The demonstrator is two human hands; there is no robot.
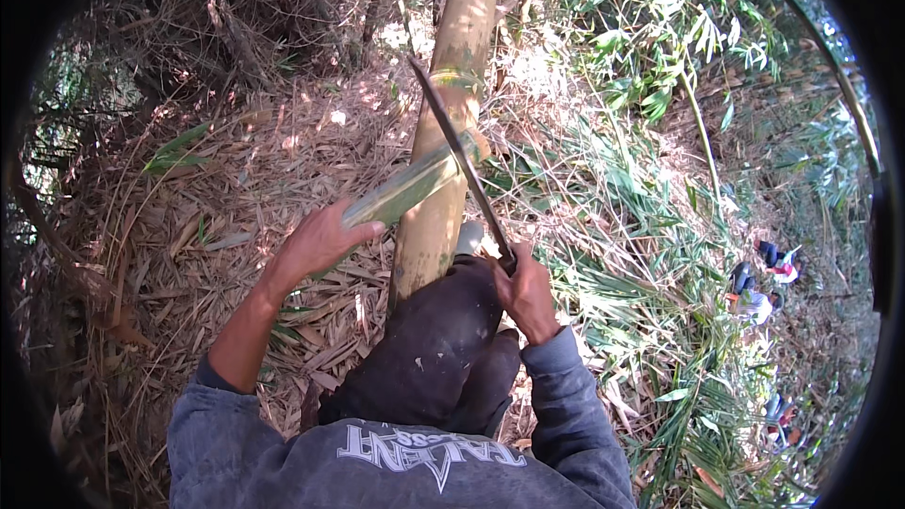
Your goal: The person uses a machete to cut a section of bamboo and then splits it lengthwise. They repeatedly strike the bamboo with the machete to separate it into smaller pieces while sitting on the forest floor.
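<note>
Dry leaves (226, 236) lie below right fingers (505, 290) clamped on a machete (441, 113), handle (509, 262) mostly hidden, and left fingers (364, 233) gripping split bamboo (405, 189).

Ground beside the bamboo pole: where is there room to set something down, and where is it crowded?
Roomiest is the dry leaf litter between the dark brush above, the left hand below and the pole. Crowded: over the pole, where blade and bamboo strip cross, and right of it, among green leaves.
</note>
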